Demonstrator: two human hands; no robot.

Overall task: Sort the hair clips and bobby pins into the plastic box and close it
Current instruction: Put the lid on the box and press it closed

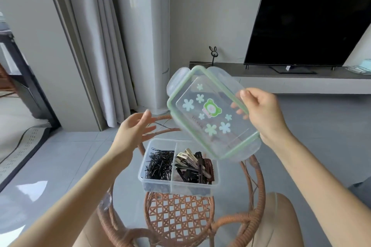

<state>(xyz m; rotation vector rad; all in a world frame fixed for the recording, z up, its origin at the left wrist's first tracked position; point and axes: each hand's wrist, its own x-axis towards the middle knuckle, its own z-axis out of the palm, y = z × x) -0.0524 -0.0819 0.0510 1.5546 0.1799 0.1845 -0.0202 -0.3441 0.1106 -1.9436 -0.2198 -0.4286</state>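
The right grip [261,114] pinches the lid [210,114], tilted, long axis eleven-to-five. The plastic box [176,184] lies on the tabletop [230,206] at its seven o'clock. The left grip [134,132], fingers spread and empty, hovers nearer the box.

Round rattan table [259,184] w/ clear glass top, lower centre of frame. Woven lattice shelf [178,212] shows thru the glass, underneath. Directly on the glass: 1 clear plastic box [180,188], open-topped, approx mid-table, 2 compartments. Black bobby pins [160,164] in left compartment, hair clips [193,166] in right.
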